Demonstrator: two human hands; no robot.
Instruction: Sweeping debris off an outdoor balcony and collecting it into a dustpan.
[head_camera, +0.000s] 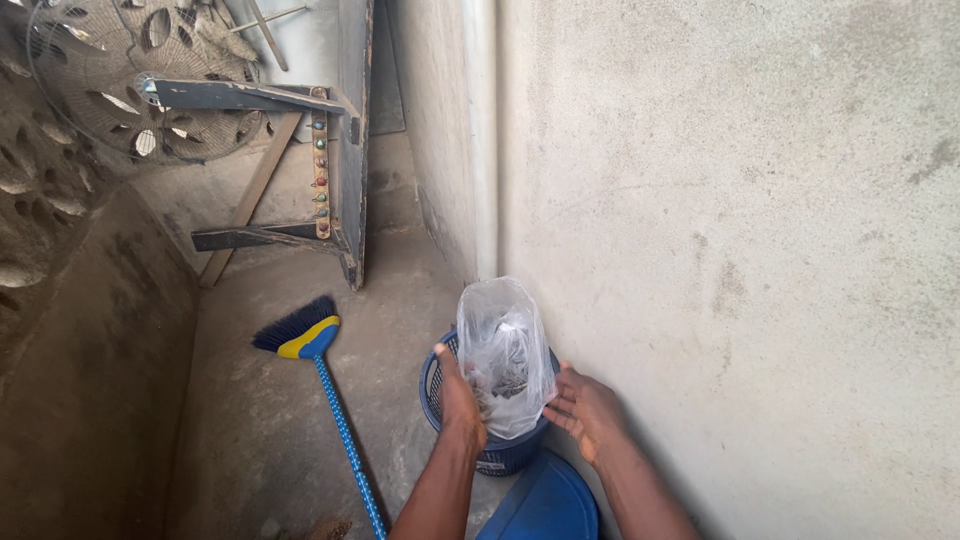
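A clear plastic bag (502, 352) with dark rubbish in its bottom stands upright in a blue slotted basket (436, 392) on the concrete floor beside the wall. My left hand (458, 392) presses against the bag's left side, fingers up along it. My right hand (585, 408) is at the bag's lower right, fingers spread and touching or almost touching the plastic. Whether either hand truly grips the bag is unclear.
A blue round lid (545, 505) lies near me below the basket. A blue and yellow broom (318, 365) lies on the floor to the left. A metal frame (335, 165) and a fan guard (130, 75) lean at the back. A white pipe (482, 140) runs down the wall corner.
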